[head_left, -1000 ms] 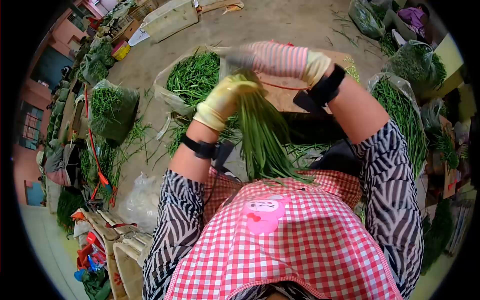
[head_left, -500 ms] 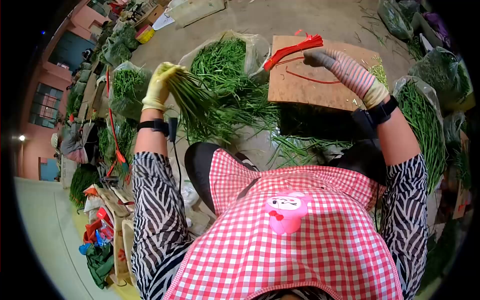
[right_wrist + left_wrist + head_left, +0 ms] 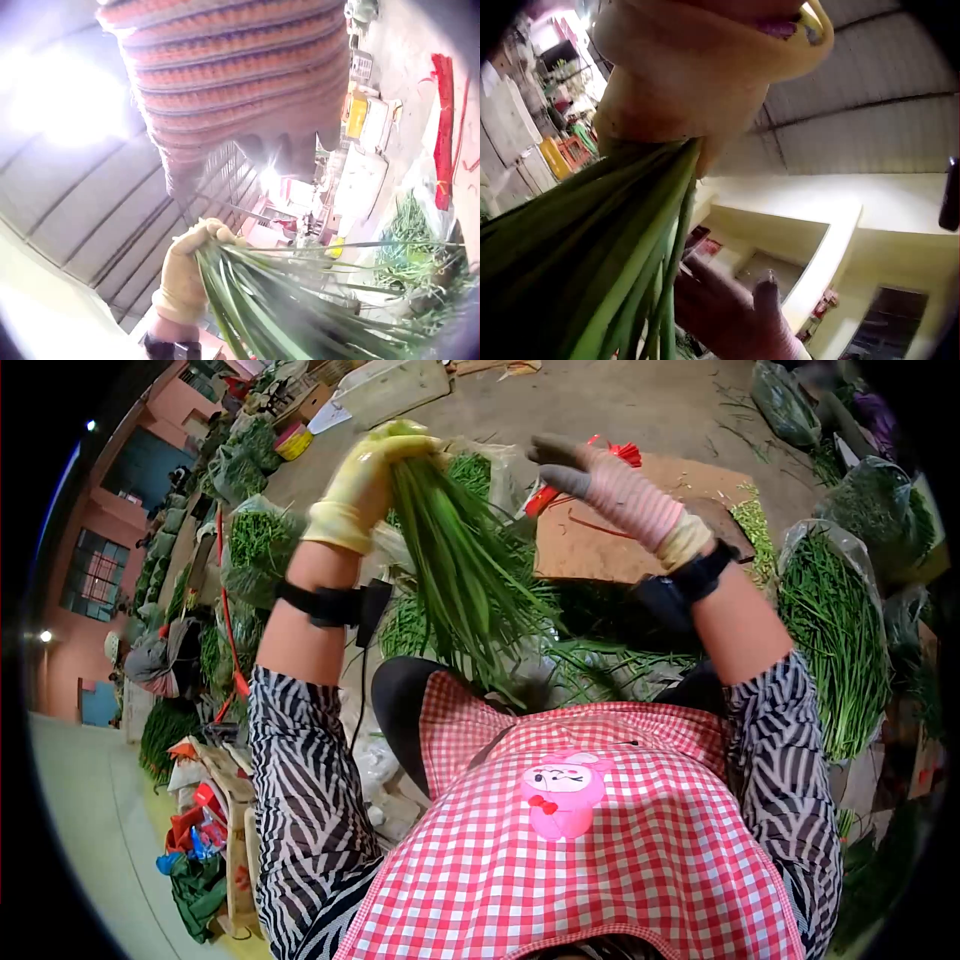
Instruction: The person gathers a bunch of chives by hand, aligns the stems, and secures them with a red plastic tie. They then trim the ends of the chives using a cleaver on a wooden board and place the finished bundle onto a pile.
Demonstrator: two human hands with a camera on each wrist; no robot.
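Observation:
My left hand (image 3: 375, 475), in a yellow rubber glove, grips a bunch of long green chives (image 3: 455, 570) by one end. The leaves fan downward toward my lap, and the left wrist view shows them emerging below the glove. My right hand (image 3: 615, 485), in a pink-and-grey striped knit glove, is held to the right of the bunch, apart from it. Its fingers are fairly straight and hold nothing. Partly hidden behind that hand, a bundle of red ties (image 3: 444, 131) lies at the wooden board (image 3: 580, 550).
Behind the bunch stands a plastic bag of cut greens (image 3: 468, 472). Another full bag of chives (image 3: 835, 630) is at the right. Loose leaves (image 3: 610, 665) lie before the board, and yellowish trimmings (image 3: 755, 530) on its right side. A white crate (image 3: 390, 395) sits farther back.
Both hands were together at the bunch, then parted widely. Since then the left hand has swung right with the chives, and the right hand has come left across the board.

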